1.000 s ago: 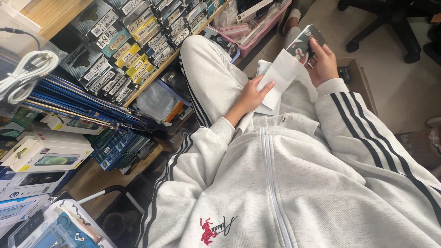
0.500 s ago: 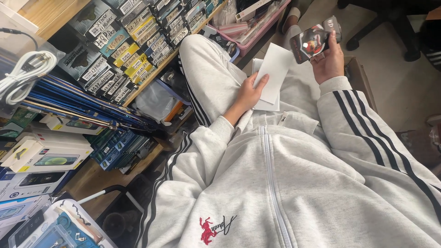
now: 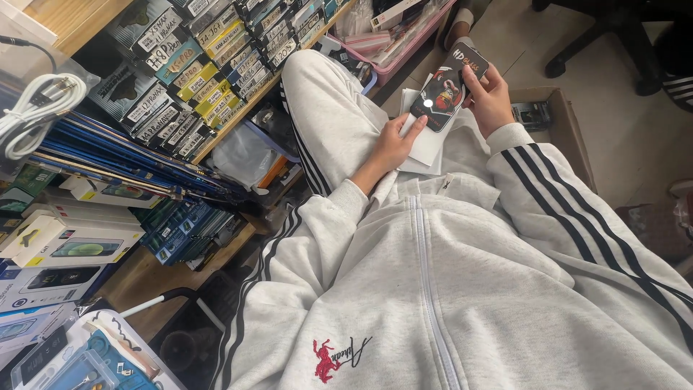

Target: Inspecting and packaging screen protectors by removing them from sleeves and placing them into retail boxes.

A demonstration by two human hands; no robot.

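Fingers of right hand [image 3: 492, 97] clamp dark packet [image 3: 449, 87]; left hand [image 3: 393, 144] grips white sleeve [image 3: 426, 148].

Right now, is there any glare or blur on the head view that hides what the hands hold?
Head view: a small bright glare spot sits on the glossy dark packet; right hand and left hand are sharp, without motion blur; the white sheets look slightly overexposed; lighting is even, shadows soft; the shelf lines lean toward the edges.
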